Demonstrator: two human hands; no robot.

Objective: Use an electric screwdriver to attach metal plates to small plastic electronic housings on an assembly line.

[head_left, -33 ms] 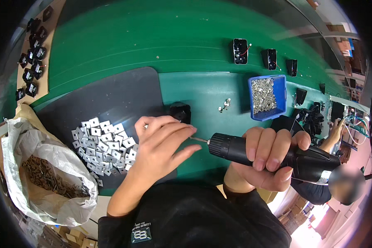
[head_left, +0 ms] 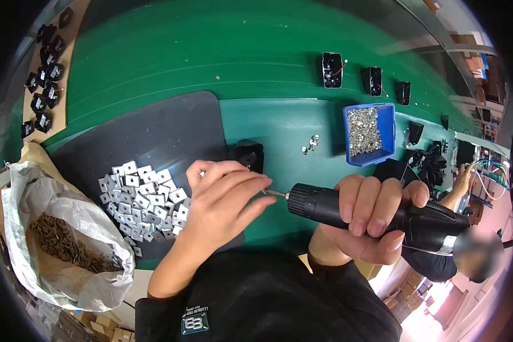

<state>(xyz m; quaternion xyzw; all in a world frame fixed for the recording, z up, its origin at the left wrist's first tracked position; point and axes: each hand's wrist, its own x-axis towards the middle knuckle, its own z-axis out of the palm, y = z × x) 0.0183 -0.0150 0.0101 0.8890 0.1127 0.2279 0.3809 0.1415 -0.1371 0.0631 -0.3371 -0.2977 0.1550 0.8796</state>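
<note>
Just right of your left hand point(head_left: 219, 196), the electric screwdriver point(head_left: 319, 203) runs lengthwise left to right, its bit point(head_left: 277, 194) nearest that hand. Your right hand point(head_left: 376, 211) grips the body; whether your left pinches anything is unclear.

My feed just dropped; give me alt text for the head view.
A person's right hand grips a black power screwdriver, its bit pointing toward the left hand over a green work surface. Square plates with holes lie piled on a dark mat at left; a blue bin of small metal parts sits farther away, at right.
</note>
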